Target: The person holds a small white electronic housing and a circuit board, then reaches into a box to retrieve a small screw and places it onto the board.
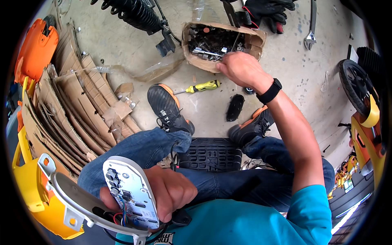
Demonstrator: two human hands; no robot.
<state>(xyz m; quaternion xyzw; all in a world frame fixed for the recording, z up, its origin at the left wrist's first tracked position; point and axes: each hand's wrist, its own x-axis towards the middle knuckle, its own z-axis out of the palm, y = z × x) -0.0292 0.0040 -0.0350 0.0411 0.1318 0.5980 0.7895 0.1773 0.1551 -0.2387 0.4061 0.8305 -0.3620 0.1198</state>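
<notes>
Clasping a white circuit board (141, 198), the left hand (173, 190) is wrapping around it closely, skin showing at both of the board's 2 long sides. The board is tilting above the person's lap, its component face turning upward, and thin coloured wires (123, 214) at its lower end are trailing beside a curved grey housing (73, 192). That housing is standing just left of the board, its tabs with holes facing outward.

Over the near rim of a cardboard box (201, 64), the right hand (243, 68) is curling its fingers, and whether they are pinching anything I cannot tell. Small metal parts (210, 38) are filling the box. A black wristband (269, 90) is circling the right wrist.

On the floor, a yellow-handled screwdriver (204, 86) is lying between the box and 1 dark shoe (167, 108). An adjustable wrench (312, 30) is resting to the right of the box, near black gloves (269, 12). Flattened cardboard (77, 108) is leaning in a stack at left.
</notes>
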